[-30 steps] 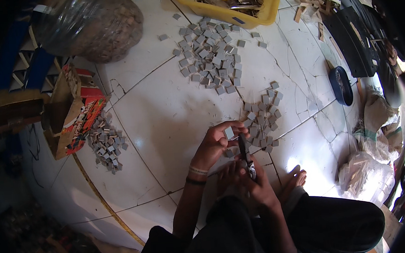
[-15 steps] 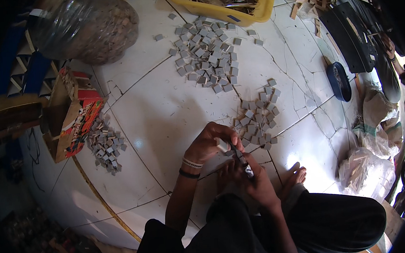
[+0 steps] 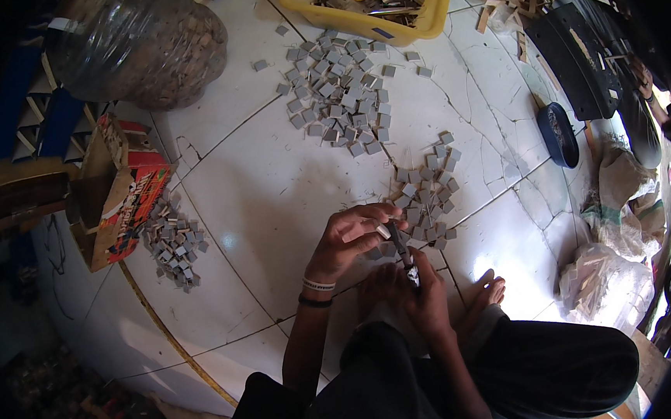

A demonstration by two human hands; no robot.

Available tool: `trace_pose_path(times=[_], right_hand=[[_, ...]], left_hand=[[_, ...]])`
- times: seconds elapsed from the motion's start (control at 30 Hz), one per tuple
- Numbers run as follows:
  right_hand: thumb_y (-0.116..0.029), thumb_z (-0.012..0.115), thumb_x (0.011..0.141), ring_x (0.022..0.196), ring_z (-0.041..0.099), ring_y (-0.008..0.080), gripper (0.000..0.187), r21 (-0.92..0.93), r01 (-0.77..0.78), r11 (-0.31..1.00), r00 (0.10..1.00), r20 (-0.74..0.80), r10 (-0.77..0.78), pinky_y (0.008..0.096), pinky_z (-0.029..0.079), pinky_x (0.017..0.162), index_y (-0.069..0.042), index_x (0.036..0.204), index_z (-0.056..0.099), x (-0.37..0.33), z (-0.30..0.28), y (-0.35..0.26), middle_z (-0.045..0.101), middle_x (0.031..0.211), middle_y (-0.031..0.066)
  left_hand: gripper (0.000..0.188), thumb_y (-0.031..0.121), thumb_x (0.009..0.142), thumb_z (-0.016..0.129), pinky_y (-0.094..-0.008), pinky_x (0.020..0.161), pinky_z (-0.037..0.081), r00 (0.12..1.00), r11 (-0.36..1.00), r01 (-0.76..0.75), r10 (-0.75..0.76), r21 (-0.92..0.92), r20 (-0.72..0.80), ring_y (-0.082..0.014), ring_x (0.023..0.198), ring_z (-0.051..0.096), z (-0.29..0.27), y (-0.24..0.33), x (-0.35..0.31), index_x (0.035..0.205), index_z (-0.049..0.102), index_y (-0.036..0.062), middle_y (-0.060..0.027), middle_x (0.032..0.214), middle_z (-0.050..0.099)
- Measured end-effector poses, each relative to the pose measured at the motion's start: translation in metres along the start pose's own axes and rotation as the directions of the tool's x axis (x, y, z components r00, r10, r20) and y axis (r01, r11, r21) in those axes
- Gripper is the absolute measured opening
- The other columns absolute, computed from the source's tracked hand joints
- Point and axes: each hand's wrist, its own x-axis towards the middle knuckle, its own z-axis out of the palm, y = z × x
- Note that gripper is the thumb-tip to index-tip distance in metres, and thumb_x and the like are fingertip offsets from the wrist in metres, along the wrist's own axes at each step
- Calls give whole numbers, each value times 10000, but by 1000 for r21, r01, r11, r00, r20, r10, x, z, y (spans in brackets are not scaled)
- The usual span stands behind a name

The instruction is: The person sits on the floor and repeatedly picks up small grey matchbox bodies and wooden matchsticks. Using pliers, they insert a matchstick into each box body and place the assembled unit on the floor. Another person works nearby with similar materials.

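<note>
Small, pale-edged block [image 3: 384,231] in the grasp of left hand [image 3: 344,241], slim dark tool [image 3: 398,244] in right hand [image 3: 429,296]

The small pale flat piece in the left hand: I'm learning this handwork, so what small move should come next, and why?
Perhaps steady the small pale flat piece before moving the dark narrow tool: the left hand holds the piece, the right hand grips the tool, and both lie close together, with contact unclear.
</note>
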Motion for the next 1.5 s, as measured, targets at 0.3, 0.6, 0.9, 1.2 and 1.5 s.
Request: trace_pose_path(times=[0.3,0.6,0.9,1.2,1.5], right_hand=[[-102,618,1036,930,721,318,416,36,77,996,996,52,-79,386,556,806,-1,1426,513,-2,9,17,710,1090,198],[-127,587,1076,901,633,130,416,399,-129,908,989,117,89,298,530,790,-3,1457,472,-3,1,23,678,1061,87],[-142,586,1083,936,615,134,412,410,-75,909,992,122,27,300,508,859,-6,1461,496,2,-7,11,666,1051,78],[-153,602,1076,969,627,136,386,462,-109,880,988,148,45,294,501,884,-1,1423,527,2,-9,4,675,1054,59],[-144,585,1086,956,608,125,379,430,-118,895,987,151,58,288,495,866,-19,1438,520,0,-11,5,658,1041,53]], left_hand=[[258,148,1008,698,-504,1069,535,988,977,150,-155,-153,-23,-338,1202,683,-22,-8,2,1230,605,55,-154,1372,623],[251,62,1028,641,-455,1213,419,973,886,131,-201,-446,-113,-270,1428,513,11,-30,-1,1273,595,91,-117,1494,560],[235,24,1014,657,-472,1185,449,977,907,99,-165,-409,-131,-250,1402,533,21,-30,-1,1235,615,92,-131,1487,579],[185,20,1013,664,-441,1158,481,971,932,115,-179,-344,-159,-255,1400,547,25,-28,-1,1184,612,70,-143,1486,590],[161,27,1018,664,-418,1150,485,968,928,121,-190,-351,-167,-243,1403,544,27,-27,-2,1164,611,69,-153,1483,594]])
